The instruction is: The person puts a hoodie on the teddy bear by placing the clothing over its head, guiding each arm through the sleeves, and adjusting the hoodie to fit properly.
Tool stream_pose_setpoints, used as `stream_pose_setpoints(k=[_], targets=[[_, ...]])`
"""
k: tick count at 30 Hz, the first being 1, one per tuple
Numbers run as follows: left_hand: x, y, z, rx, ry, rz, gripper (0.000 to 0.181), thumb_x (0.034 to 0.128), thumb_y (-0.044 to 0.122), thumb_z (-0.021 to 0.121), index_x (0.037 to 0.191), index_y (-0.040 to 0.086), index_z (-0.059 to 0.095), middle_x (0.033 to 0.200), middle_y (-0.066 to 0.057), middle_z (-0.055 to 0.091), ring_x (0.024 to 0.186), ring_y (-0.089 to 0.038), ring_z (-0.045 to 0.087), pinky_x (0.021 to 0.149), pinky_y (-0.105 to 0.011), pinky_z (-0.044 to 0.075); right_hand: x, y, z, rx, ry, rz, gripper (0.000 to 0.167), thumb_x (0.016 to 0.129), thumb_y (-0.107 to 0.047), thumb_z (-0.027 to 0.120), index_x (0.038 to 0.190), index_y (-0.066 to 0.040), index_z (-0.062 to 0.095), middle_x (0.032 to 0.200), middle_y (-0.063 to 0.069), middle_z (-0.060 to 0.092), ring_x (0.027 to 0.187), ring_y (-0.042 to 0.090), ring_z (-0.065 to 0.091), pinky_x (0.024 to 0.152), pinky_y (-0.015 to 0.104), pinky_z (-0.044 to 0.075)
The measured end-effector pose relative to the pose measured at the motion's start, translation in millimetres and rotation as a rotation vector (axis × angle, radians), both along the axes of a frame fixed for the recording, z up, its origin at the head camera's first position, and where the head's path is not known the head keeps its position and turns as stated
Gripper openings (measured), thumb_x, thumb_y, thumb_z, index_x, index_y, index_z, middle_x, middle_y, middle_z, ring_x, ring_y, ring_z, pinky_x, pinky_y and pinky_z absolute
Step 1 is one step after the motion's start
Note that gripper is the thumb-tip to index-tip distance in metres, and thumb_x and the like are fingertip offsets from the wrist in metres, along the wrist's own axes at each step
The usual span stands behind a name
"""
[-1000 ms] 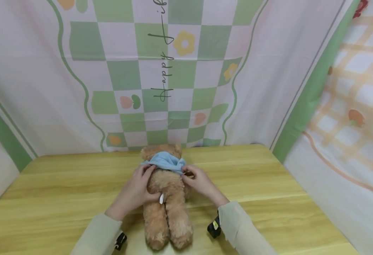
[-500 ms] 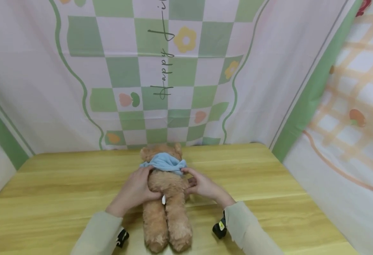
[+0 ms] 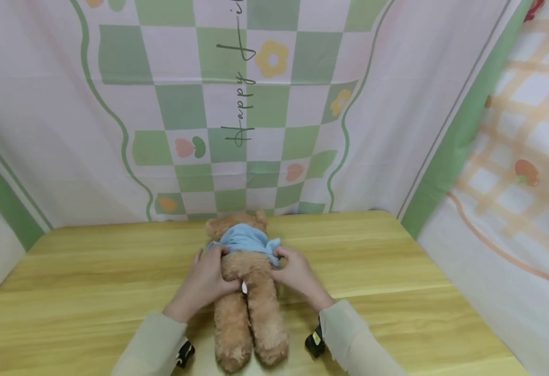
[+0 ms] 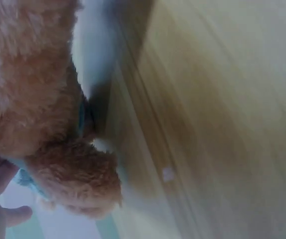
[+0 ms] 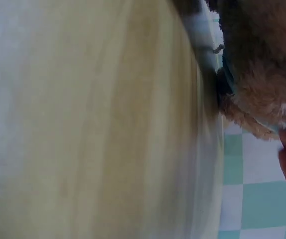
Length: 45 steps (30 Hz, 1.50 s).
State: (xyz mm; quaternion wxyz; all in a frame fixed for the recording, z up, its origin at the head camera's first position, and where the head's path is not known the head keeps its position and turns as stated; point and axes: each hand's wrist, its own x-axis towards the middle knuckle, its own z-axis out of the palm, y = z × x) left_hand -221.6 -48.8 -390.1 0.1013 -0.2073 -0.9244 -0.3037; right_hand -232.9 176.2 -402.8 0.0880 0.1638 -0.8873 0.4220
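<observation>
Tho wrist cams crop bear (image 4: pixel 31 84), head shows feet (image 3: pixel 273 351).

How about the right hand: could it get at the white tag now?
Probably yes: the white tag shows on the teddy bear, open toward the right hand; the thumb of the left hand crowds its other side.

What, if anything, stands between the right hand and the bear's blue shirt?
Nothing visible: in the head view the right hand touches the blue shirt directly, at its edge beside the teddy bear.
</observation>
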Motion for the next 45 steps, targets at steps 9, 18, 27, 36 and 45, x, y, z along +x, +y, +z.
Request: stream_pose_setpoints(k=[9,18,27,36,45], targets=[[8.2,7.8,3.0,-0.045,0.12,0.057,0.054,0.0759,0.022,0.08,0.118,0.0,0.055,0.112,-0.016,0.063,0.103,-0.031,0.062,0.085,-0.045,0.053,10.5,-3.6,0.8,0.003,-0.028,-0.044,0.029,0.071,0.005,0.06,0.061,-0.01,0.037,0.053,-0.006,0.032,0.048,0.002,0.023,0.052,0.018,0.024],[8.0,8.6,8.6,-0.095,0.174,-0.096,0.043,0.0787,0.021,0.077,0.113,0.007,0.056,0.111,-0.008,0.061,0.103,-0.023,0.061,0.082,-0.038,0.054,25.6,11.2,19.2,0.271,-0.087,-0.063,0.014,0.076,-0.011,0.067,0.078,-0.012,0.054,0.079,-0.001,0.058,0.071,0.01,0.052,0.061,0.025,0.043],[3.5,6.3,16.4,-0.07,0.192,-0.237,0.056,0.0779,0.029,0.075,0.127,0.007,0.058,0.114,-0.007,0.062,0.102,-0.022,0.063,0.084,-0.036,0.055,32.7,-5.0,48.2,0.23,-0.029,0.042,0.048,0.08,-0.025,0.076,0.118,-0.006,0.055,0.114,0.009,0.052,0.103,0.021,0.054,0.089,0.042,0.049],[2.4,-0.3,14.4,-0.162,0.277,-0.205,0.053,0.0739,0.026,0.08,0.119,0.005,0.061,0.109,-0.006,0.066,0.106,-0.024,0.063,0.105,-0.054,0.04,26.0,-11.7,45.8,0.328,0.023,0.078,0.066,0.069,-0.02,0.085,0.124,0.0,0.053,0.121,0.016,0.057,0.113,0.031,0.055,0.096,0.046,0.048],[6.3,5.6,-1.5,-0.167,0.399,-0.094,0.047,0.0687,0.023,0.085,0.104,0.007,0.059,0.094,-0.002,0.07,0.084,-0.018,0.067,0.074,-0.031,0.055,27.9,-26.6,30.7,0.45,0.288,0.049,0.034,0.067,-0.02,0.084,0.09,-0.011,0.06,0.089,0.0,0.06,0.083,0.015,0.053,0.078,0.034,0.045]])
